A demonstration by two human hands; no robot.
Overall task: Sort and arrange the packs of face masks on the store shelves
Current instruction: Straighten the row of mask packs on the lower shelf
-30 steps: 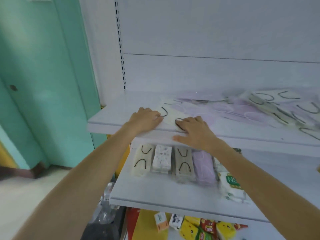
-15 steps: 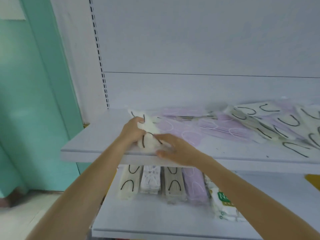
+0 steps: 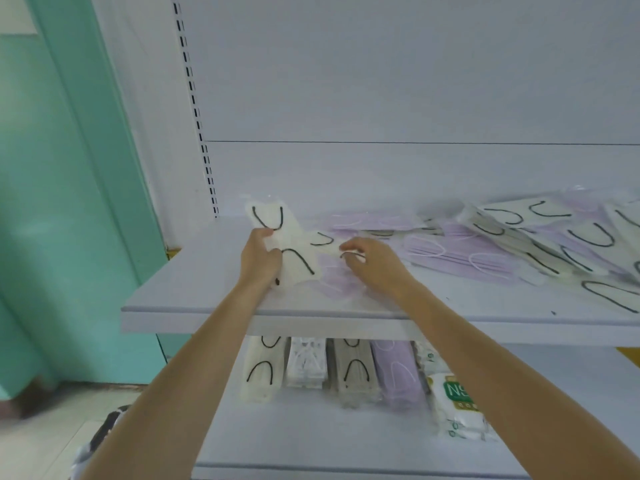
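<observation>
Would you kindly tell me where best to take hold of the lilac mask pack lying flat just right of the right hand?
Probably the near long edge of the lilac mask pack, coming from the front of the upper shelf. It lies flat with that edge free, while its right end seems tucked under the cream packs; pinch there, thumb on top.

two hands (left hand (image 3: 259, 259), right hand (image 3: 375, 270)), two shelves (upper shelf (image 3: 194, 296), lower shelf (image 3: 277, 441)), one held cream pack (image 3: 296, 263); below, four stacks: cream stack (image 3: 261, 370), white stack (image 3: 306, 363), grey stack (image 3: 353, 374), lilac stack (image 3: 398, 377), plus one green-labelled pack (image 3: 457, 405); upper heap (image 3: 519, 244) uncountable
</observation>
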